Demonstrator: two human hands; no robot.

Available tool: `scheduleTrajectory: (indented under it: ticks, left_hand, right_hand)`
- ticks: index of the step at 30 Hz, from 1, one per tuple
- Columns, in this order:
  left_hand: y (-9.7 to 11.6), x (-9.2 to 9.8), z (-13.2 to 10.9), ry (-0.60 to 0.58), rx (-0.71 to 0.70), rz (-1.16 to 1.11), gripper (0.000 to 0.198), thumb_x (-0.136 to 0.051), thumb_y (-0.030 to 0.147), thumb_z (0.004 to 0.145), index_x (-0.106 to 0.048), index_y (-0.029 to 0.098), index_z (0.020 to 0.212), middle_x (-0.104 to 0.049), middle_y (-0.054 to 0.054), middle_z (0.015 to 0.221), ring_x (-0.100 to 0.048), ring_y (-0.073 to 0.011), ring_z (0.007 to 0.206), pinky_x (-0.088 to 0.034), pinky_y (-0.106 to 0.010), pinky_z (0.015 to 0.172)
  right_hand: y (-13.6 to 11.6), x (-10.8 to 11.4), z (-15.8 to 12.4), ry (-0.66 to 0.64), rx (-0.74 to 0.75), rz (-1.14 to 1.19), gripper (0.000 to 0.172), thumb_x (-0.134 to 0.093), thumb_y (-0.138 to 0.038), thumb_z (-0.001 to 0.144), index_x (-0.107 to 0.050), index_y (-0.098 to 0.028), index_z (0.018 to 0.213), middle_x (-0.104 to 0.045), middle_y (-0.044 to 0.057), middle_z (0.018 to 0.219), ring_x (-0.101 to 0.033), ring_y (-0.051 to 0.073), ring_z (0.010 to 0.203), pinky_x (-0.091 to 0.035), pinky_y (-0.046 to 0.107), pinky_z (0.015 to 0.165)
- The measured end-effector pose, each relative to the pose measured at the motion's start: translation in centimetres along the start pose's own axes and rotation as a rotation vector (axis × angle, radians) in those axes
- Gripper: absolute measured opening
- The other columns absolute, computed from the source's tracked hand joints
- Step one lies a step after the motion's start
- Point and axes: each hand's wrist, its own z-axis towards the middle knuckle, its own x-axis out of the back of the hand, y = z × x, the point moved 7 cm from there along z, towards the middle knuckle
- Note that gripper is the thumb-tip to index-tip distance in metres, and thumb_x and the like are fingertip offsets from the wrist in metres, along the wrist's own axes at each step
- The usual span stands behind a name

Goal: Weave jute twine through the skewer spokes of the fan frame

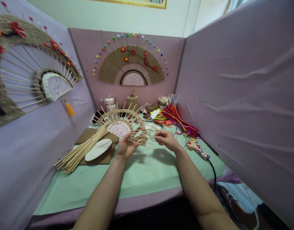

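My left hand (126, 146) grips the lower edge of a half-round fan frame (123, 123) made of wooden sticks, a pink paper centre and woven jute twine. The frame is held upright above the green table cover (147, 179). My right hand (164, 139) is pinched on a thin strand of jute twine (150, 131) at the frame's right end, close to the stick tips. The two hands are about a hand's width apart.
A bundle of bamboo sticks (81, 151) and a white paper oval (98, 149) lie on brown card at the left. Twine spools, jars and coloured pipe cleaners (179, 121) crowd the back. A glue gun (197, 147) lies right. Finished fans hang on purple panels.
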Motion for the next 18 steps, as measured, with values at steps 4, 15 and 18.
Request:
scheduleTrajectory:
  ticks: [4, 15, 18]
  left_hand:
    - [0.2, 0.0, 0.0, -0.015, -0.022, 0.041, 0.042, -0.049, 0.022, 0.083, -0.06, 0.009, 0.121, -0.069, -0.014, 0.113, -0.059, -0.0305, 0.115, -0.037, -0.052, 0.105]
    - [0.5, -0.4, 0.1, 0.024, -0.078, 0.036, 0.041, -0.048, 0.023, 0.084, -0.06, 0.009, 0.121, -0.07, -0.014, 0.109, -0.062, -0.0298, 0.11, -0.041, -0.051, 0.101]
    - [-0.1, -0.5, 0.1, 0.033, -0.061, -0.014, 0.038, -0.045, 0.022, 0.088, -0.061, 0.011, 0.12, -0.071, -0.013, 0.108, -0.064, -0.0276, 0.106, -0.042, -0.05, 0.101]
  right_hand:
    - [-0.2, 1.0, -0.1, 0.064, 0.004, 0.015, 0.03, -0.074, -0.043, 0.067, -0.059, -0.017, 0.071, -0.048, -0.005, 0.055, -0.034, 0.005, 0.043, -0.024, 0.022, 0.043]
    - [-0.1, -0.7, -0.2, -0.025, -0.034, -0.131, 0.031, -0.073, -0.045, 0.069, -0.063, -0.016, 0.073, -0.055, -0.002, 0.06, -0.04, 0.007, 0.051, -0.029, 0.021, 0.048]
    - [0.8, -2.0, -0.1, -0.11, -0.068, -0.125, 0.033, -0.073, -0.046, 0.07, -0.062, -0.015, 0.073, -0.055, -0.002, 0.061, -0.041, 0.007, 0.053, -0.029, 0.021, 0.049]
